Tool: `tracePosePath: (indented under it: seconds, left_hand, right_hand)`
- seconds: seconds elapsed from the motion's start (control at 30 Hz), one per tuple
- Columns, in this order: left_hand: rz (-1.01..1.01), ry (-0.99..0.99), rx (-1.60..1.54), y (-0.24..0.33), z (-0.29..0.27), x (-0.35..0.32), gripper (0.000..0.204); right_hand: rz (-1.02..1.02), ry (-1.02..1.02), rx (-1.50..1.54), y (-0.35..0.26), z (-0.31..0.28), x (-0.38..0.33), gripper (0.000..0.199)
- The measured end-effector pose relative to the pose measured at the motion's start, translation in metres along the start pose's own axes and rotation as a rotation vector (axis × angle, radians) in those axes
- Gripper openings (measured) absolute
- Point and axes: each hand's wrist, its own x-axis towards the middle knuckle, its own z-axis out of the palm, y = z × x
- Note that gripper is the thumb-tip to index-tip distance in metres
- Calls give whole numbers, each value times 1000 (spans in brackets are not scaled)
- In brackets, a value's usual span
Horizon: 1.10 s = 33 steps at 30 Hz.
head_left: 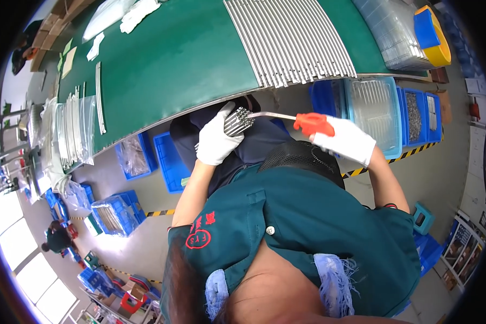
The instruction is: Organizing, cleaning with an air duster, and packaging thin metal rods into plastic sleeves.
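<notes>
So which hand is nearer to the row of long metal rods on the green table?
Left. The left hand, holding a bundle of rods, sits just below the row; the right hand, gripping the red-handled tool, is farther.

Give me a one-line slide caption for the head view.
Gloved left hand holds a bundle of metal rods while the gloved right hand aims a red-handled air gun at their ends, beside the green table.

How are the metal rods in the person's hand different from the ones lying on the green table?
The rods in the left hand are a tight bundle, seen end-on; the table rods lie flat, side by side in a wide row. A red-handled tool in the right hand points at the bundle; nothing touches the table rods. Both look silvery.
</notes>
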Motion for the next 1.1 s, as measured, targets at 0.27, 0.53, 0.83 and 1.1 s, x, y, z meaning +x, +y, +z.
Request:
tracePosePath:
  seconds: [0.27, 0.53, 0.83, 1.1]
  left_hand:
    - [-24, -10, -77, 0, 1, 1, 62]
    - [-25, -21, -22, 2, -1, 2, 62]
    - [42, -124, 43, -14, 2, 2, 39]
    - [-53, -161, 2, 1, -8, 6, 39]
  right_hand:
    - [-162, 113, -119, 8, 1, 8, 46]
    - [119, -137, 50, -19, -1, 1, 51]
    - [-139, 91, -94, 2, 1, 11, 48]
    - [78, -65, -14, -8, -4, -4, 48]
